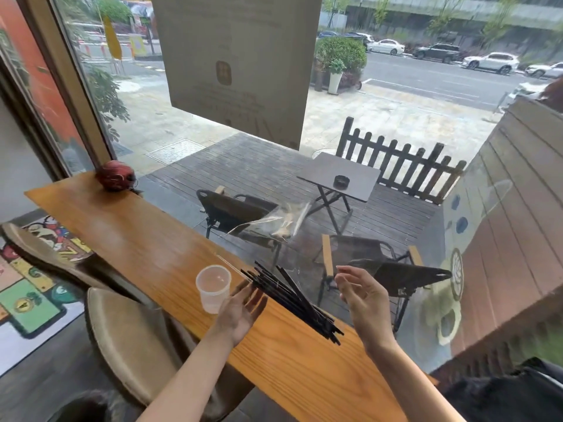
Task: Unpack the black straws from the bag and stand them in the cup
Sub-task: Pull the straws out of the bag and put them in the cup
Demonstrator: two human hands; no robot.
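A loose bundle of black straws [292, 296] lies flat on the wooden counter [146, 248], pressed against the window glass. The clear plastic bag [231, 266] lies flat at the straws' far end, hard to see. An empty translucent plastic cup [212, 288] stands upright just left of the straws. My left hand [242, 310] hovers palm up between the cup and the straws, fingers apart, holding nothing. My right hand [364, 296] is raised to the right of the bundle, fingers spread and empty.
A red ball-like ornament [115, 175] sits at the counter's far left end. The window glass runs along the counter's far edge. Padded stools [128, 339] stand below the counter on the near side. A reflection of the bag shows in the glass.
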